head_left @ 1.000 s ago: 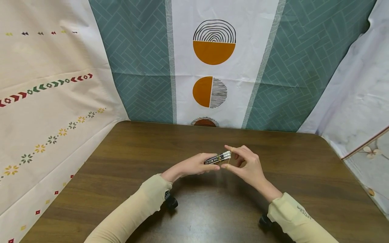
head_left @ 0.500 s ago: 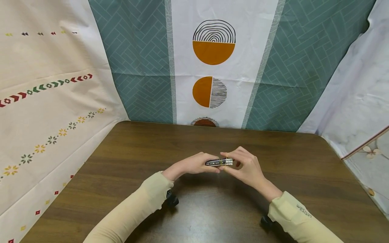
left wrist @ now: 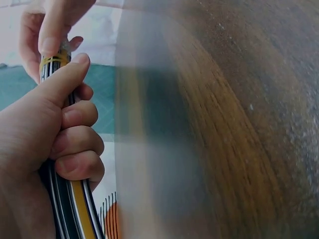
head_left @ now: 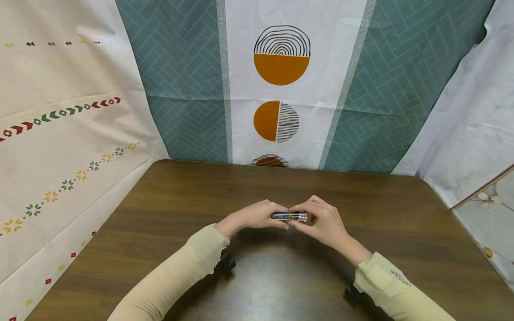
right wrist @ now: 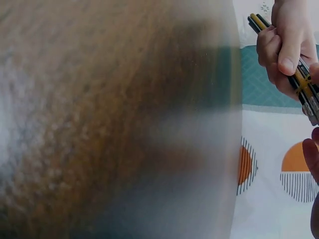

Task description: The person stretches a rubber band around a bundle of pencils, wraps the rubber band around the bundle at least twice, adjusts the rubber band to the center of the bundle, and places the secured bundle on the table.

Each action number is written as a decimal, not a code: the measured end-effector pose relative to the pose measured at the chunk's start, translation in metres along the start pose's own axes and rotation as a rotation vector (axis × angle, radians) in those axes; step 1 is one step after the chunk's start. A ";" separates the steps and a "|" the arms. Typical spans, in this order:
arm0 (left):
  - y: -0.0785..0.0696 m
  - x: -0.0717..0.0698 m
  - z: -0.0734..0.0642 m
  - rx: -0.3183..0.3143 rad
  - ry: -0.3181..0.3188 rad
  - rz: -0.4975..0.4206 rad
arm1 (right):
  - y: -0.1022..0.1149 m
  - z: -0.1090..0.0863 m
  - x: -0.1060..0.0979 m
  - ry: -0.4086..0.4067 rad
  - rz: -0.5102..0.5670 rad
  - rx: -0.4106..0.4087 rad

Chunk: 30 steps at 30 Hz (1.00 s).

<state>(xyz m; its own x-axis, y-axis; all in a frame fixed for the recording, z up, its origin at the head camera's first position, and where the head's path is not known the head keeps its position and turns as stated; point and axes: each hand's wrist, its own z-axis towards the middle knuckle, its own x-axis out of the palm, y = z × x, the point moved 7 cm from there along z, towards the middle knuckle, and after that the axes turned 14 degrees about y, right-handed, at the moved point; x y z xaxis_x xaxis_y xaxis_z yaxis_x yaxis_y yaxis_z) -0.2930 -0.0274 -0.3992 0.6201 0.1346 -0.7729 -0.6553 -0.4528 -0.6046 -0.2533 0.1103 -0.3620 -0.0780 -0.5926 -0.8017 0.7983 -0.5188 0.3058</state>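
A bundle of pencils (left wrist: 82,209), striped in black, white and yellow, lies in the fist of my left hand (head_left: 254,216); the thumb presses along it in the left wrist view. Yellow rubber bands (right wrist: 302,85) cross round the bundle near its silvery, eraser-like end, which points right. My right hand (head_left: 324,220) is at that end, thumb and index finger pinching the bundle from both sides by the bands. In the right wrist view only part of the right hand's fingers (right wrist: 313,157) shows at the edge.
Both hands are above the brown wooden table (head_left: 192,191). Behind its far edge hangs a patterned curtain (head_left: 188,89), with a pale cloth (head_left: 60,147) at the left and another white cloth (head_left: 474,111) at the right. Dark wrist cameras (head_left: 227,262) hang below the sleeves.
My right hand has brought a stretched rubber band over the bundle's end and slid it leftward to the band there. Its fingers have drawn closer together; the bundle has turned more level.
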 end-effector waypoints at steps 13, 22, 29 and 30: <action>0.002 -0.009 -0.004 -0.118 -0.047 0.129 | -0.012 -0.005 0.002 0.052 0.175 0.093; 0.018 -0.011 -0.022 -0.108 0.021 -0.064 | -0.022 -0.017 -0.006 0.036 0.279 0.225; 0.025 -0.015 -0.033 -0.033 -0.035 -0.128 | -0.034 -0.028 -0.012 0.030 0.331 0.320; 0.025 -0.015 -0.034 -0.025 -0.041 -0.138 | -0.034 -0.029 -0.012 0.043 0.344 0.325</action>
<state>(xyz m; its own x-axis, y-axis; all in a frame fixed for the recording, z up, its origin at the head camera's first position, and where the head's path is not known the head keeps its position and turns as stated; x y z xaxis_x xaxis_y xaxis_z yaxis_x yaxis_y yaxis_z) -0.3040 -0.0704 -0.3960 0.6848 0.2329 -0.6905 -0.5541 -0.4491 -0.7009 -0.2625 0.1529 -0.3779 0.1881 -0.7414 -0.6442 0.5451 -0.4668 0.6964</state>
